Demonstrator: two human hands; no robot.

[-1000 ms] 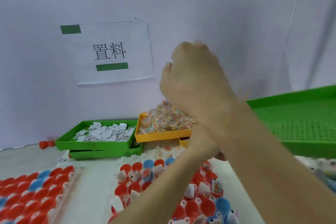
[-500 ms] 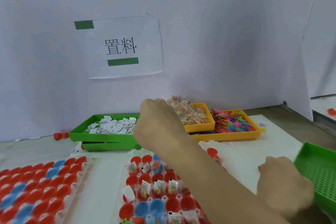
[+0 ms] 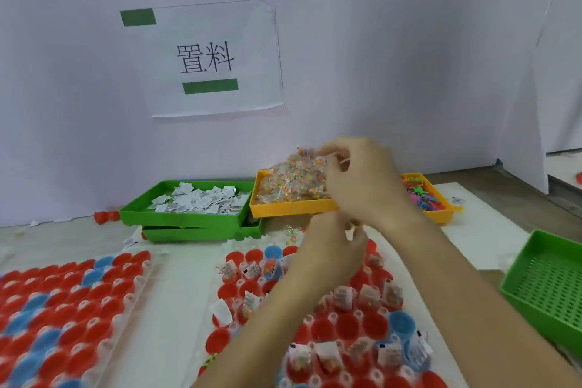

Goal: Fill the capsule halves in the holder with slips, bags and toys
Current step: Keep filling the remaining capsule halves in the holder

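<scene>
A clear holder (image 3: 310, 320) of red and blue capsule halves lies in front of me; several halves hold white slips and small bags. My right hand (image 3: 362, 179) reaches over the orange tray (image 3: 293, 208), its fingers curled into the heap of small bags (image 3: 289, 179). Just below it, at the holder's far edge, is my left hand (image 3: 330, 249) with curled fingers; whether they hold anything is hidden. White slips (image 3: 198, 200) fill a green tray (image 3: 182, 219). Coloured toys (image 3: 422, 195) lie in a second orange tray (image 3: 441, 214), partly behind my right arm.
A second holder (image 3: 63, 309) of red and blue halves lies at the left. A green perforated tray (image 3: 548, 293) sits at the right edge. A white wall with a paper sign (image 3: 204, 60) stands right behind the trays. Loose red halves (image 3: 105, 217) lie by the wall.
The green perforated tray, held up close at first, now rests at the right. Both hands have come together at the orange bag tray, the right one reaching into the bags.
</scene>
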